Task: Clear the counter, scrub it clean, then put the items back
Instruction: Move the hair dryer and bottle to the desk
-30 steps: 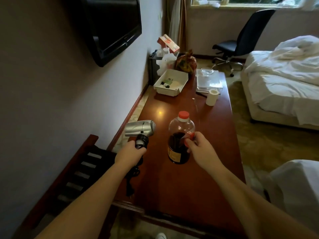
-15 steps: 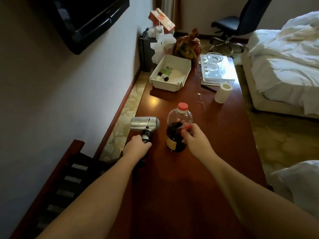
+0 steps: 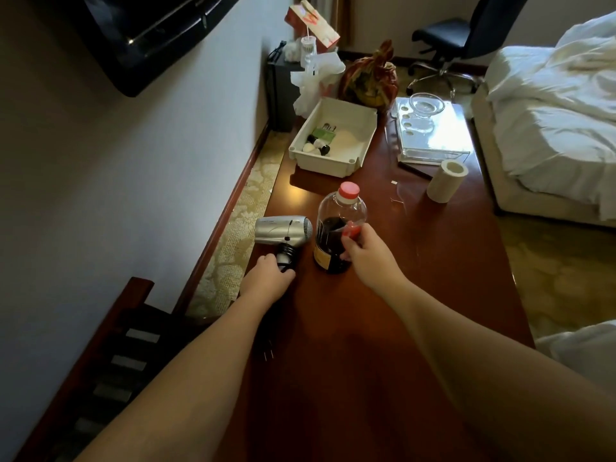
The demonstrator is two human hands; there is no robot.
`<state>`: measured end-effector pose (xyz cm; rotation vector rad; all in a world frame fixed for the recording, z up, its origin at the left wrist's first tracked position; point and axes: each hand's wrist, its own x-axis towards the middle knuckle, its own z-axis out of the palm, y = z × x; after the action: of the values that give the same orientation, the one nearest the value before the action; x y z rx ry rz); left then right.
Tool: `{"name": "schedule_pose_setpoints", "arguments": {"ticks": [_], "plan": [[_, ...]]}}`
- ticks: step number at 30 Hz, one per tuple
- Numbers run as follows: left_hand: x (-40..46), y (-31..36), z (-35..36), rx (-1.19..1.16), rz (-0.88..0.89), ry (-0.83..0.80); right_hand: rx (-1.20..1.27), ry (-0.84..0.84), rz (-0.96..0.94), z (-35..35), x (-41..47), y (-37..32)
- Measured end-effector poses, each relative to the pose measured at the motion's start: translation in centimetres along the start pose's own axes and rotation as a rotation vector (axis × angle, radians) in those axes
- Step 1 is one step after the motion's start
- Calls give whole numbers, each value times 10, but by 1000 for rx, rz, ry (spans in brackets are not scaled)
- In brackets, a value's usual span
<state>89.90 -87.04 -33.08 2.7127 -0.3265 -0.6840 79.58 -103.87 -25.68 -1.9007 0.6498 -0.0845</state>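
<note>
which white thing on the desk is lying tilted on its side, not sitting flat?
The paper roll near the right edge. It leans over with its hollow core facing up and away; the white tray and clear tray sit flat on the desk.

head view, looking down along counter [image 3: 383,328]

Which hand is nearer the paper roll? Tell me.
Right. The right hand grips the bottle, the roll beyond it to the right. The left hand grips the dryer, farther left.

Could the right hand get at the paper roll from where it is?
Probably yes: bare counter lies between the right hand and the paper roll, but its fingers hold the bottle.
</note>
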Motion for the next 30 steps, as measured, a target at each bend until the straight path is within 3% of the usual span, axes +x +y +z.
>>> {"name": "schedule_pose_setpoints", "arguments": {"ticks": [13,17,30], "plan": [[-31,-13,-6,-30,-5,-3,-66,25,40,-12,-14,-8],[-71,-23,-15,-51,0,56,-236,40,89,-26,-50,-6],[-325,-49,-47,-215,24,114,-712,-244,-188,-49,-247,-23]]}}
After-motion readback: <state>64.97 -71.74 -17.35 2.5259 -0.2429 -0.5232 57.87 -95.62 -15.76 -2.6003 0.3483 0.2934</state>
